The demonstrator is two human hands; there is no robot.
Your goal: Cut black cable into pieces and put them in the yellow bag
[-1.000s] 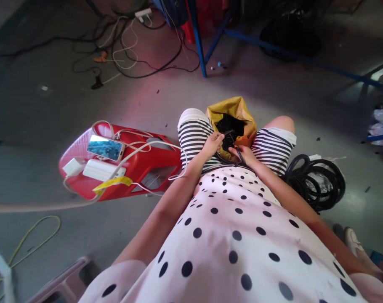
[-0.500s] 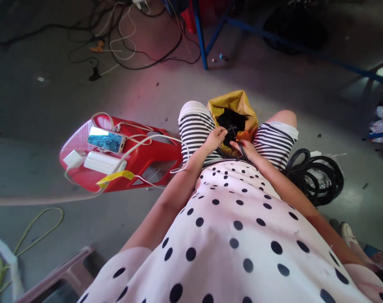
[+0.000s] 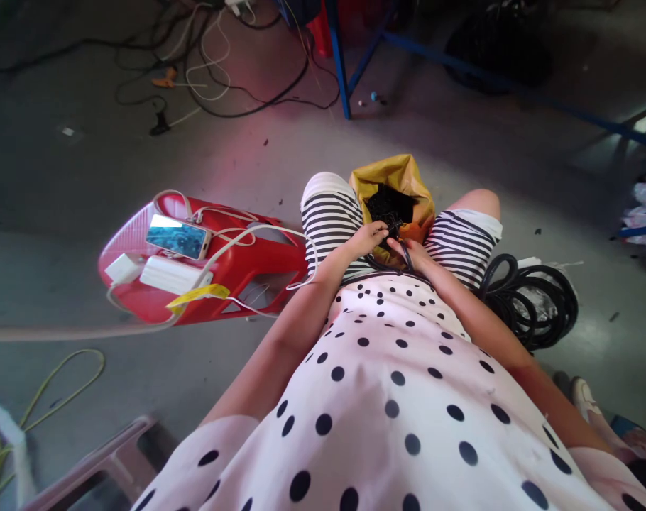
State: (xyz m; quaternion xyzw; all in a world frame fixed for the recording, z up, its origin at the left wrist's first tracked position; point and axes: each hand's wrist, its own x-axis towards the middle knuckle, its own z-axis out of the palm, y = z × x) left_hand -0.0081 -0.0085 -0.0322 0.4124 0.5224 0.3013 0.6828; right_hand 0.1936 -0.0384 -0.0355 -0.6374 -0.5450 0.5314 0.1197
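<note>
A yellow bag (image 3: 395, 176) full of small black parts stands between my knees. My left hand (image 3: 364, 240) sits at the bag's near rim, its fingers pinching a small black part. My right hand (image 3: 412, 254) lies just right of it, closed around a black cable that loops across my lap. The two hands nearly touch over the bag's mouth. What exactly sits between the fingertips is too small to make out.
A red plastic stool (image 3: 238, 273) lies to my left with a phone (image 3: 177, 236), white chargers and cords on it. A coil of black cable (image 3: 536, 298) rests on the floor at my right. Tangled wires and a blue metal frame (image 3: 338, 64) stand farther off.
The view shifted slightly. My hands stayed at the bag's mouth, and the left fingers moved a little closer to the right hand.
</note>
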